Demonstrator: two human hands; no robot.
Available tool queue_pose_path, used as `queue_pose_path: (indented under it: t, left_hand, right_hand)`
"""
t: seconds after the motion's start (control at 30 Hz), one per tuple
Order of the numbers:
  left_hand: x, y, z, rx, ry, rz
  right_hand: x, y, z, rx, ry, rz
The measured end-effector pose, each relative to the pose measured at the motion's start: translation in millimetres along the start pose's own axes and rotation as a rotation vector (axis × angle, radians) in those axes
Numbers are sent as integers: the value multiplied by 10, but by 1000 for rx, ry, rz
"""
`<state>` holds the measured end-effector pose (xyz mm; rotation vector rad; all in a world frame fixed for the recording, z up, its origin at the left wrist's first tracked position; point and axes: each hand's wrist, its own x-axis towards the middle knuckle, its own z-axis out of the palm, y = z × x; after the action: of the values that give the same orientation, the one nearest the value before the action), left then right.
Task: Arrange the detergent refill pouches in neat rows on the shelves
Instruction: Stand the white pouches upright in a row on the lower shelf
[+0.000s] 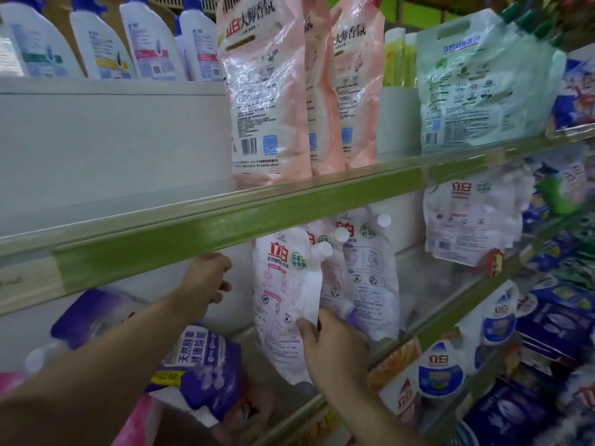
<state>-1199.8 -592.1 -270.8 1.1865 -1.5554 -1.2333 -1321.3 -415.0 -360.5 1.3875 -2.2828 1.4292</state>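
Right hand [335, 346] grip: thumb and fingers pinch the lower right edge of the front white pouch [285, 300], which hangs tilted, its base out over the shelf lip rather than seated on the middle shelf. Left hand [206, 281] grip: fingers loosely curled just under the green shelf rail [225, 220], holding nothing that can be seen. Below the left forearm, a purple pouch [206, 368] lies slumped on its side. Behind the held pouch, two more white pouches [367, 272] stand upright in a row, caps close together. Risk: the pinch sits on one corner only, so the soft pouch is likely to sag or twist and could slip off the lip; its cap [322, 250] may also knock the neighbouring caps out of line. Room: open shelf lies left of the row, while headroom is capped by the rail. On the upper shelf, pink pouches [267, 91] stand upright.
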Motion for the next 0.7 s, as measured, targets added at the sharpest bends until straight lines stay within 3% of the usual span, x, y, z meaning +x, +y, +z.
queue_pose_path:
  t: [0.2,0.37,0.57,0.7]
  left_hand:
    - [181,-194,233,-83,-293,-59]
    - [245,-302,286,-263,-420,-65]
    - [72,-343,151,-465,-328,9]
    - [-306,-240,252,-388,-201,38]
  right_hand:
    - [-6,93,72,20,-4,-14]
    - [44,87,71,142,-5,49]
    - [48,64,-180,268,64,62]
    - [-90,136,-536,331,62,89]
